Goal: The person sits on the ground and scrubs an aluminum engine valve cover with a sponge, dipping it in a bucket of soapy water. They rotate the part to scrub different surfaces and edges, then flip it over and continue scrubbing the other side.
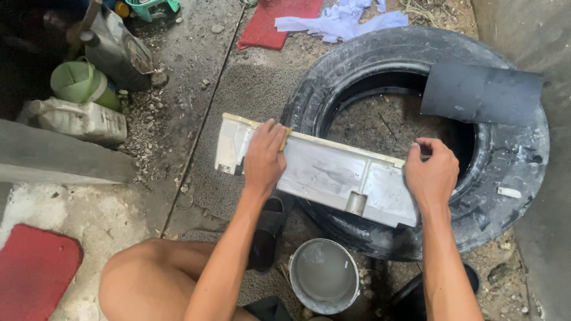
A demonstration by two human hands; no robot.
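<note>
Panel (333, 178), a long off-white plastic one, is held across the tyre (505, 178) rim, rubbed by the flat, closed-fingered left hand (263, 159) with something yellowish while the right hand (431, 175) is curled round its far end, so mid-scrub probably, water tub (324, 274) likely needed next.

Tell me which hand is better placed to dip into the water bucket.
Left, probably. The left hand lies flat on the white panel, nearer the bucket; the right hand grips the panel's far end.

Concrete floor (190, 71) bears tyre (511, 196), bucket (324, 276), mats (35, 270).
</note>
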